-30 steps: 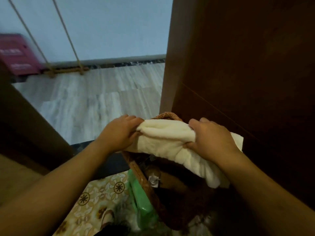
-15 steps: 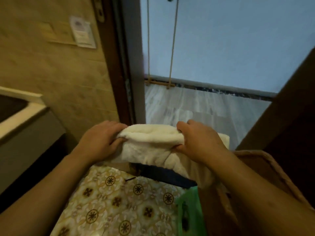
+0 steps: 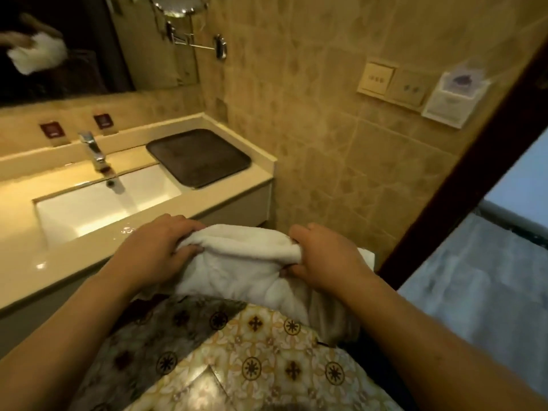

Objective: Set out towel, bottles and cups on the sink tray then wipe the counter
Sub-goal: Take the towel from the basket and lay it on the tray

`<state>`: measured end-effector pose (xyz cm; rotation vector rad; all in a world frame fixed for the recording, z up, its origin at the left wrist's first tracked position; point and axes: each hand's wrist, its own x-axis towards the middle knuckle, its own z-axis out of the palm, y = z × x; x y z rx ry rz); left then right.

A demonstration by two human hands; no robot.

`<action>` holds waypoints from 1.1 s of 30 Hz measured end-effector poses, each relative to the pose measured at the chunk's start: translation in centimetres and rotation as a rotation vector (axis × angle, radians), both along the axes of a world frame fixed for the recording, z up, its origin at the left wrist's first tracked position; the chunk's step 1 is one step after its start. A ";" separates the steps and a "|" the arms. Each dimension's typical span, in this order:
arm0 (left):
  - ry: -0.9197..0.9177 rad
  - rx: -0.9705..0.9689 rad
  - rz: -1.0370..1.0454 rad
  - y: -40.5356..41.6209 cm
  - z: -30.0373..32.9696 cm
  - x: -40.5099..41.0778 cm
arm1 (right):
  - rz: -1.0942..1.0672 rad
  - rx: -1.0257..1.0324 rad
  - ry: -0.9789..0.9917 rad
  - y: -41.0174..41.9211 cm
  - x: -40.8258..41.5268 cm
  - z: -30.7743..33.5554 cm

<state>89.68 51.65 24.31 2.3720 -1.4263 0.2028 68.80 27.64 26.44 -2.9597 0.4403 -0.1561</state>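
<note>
hands grip a rolled white towel [image 3: 246, 256] in mid-air, left hand [image 3: 154, 253] closed around one end, right hand [image 3: 323, 259] closed around the other, just off the bench [image 3: 89, 247] edge. at eleven o'clock from the towel lies the dark tray [image 3: 198, 157], beside the sink [image 3: 98, 203] and faucet [image 3: 95, 151]; its surface looks bare, though dim light blurs it.

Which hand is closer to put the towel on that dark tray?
Probably the left hand: it grips the towel on the side nearer the dark tray. The right hand is farther away.
</note>
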 end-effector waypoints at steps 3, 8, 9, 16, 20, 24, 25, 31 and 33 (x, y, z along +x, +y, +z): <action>-0.018 0.022 0.094 2.3 0.0 4.3 | 0.074 0.014 -0.001 1.2 5.9 -0.2; -0.005 0.068 0.182 2.7 -0.2 10.1 | 0.160 0.064 -0.014 0.5 13.5 -1.4; -0.005 0.081 0.195 2.3 -0.3 11.1 | 0.166 0.075 -0.009 0.0 14.8 -1.8; -0.038 0.171 0.285 -4.3 -1.1 18.7 | 0.235 0.186 0.003 -7.3 24.1 -5.2; -0.057 0.215 0.302 -9.6 -0.1 23.4 | 0.231 0.241 -0.008 -12.7 30.0 -6.1; -0.066 0.259 0.323 -15.1 0.9 28.7 | 0.209 0.258 -0.011 -17.2 35.6 -6.7; -0.075 0.279 0.330 -16.4 1.0 30.1 | 0.202 0.272 -0.021 -18.1 37.1 -6.9; -0.151 0.374 0.316 -22.4 0.2 39.4 | 0.118 0.301 -0.006 -21.9 44.8 -7.7; -0.166 0.384 0.292 -24.3 -0.4 43.0 | 0.071 0.321 0.008 -22.8 47.4 -8.2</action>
